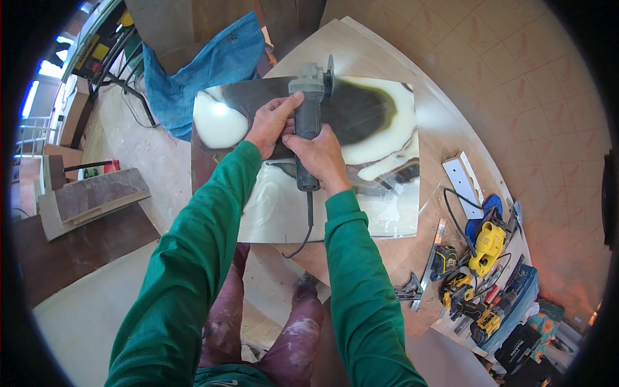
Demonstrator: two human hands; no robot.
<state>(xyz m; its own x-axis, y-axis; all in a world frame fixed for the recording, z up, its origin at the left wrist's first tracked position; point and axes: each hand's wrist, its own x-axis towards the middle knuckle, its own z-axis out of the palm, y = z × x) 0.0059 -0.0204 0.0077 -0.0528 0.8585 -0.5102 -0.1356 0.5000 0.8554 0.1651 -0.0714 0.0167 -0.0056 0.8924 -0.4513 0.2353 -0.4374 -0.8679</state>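
A dark grey angle grinder (308, 119) lies lengthwise over a glossy slab (277, 213) patterned in brown, black and white. Its head points away from me, and the disc (331, 76) stands on edge at the head's right side. My left hand (274, 121) is closed on the grinder's left side, with the thumb up by the head. Around the rear of the body my right hand (322, 157) is wrapped, thumb across the top. From the handle's end a black cord (310, 219) runs down over the slab's near edge. Whether the grinder touches the slab cannot be told.
The slab rests on a wooden board table (400, 264). Yellow cordless tools (488, 248), a metal rule (429, 264) and a white strip (463, 184) lie at its right. A blue cloth (206, 71) hangs beyond the slab's left. Stone offcuts (97, 197) stand at far left.
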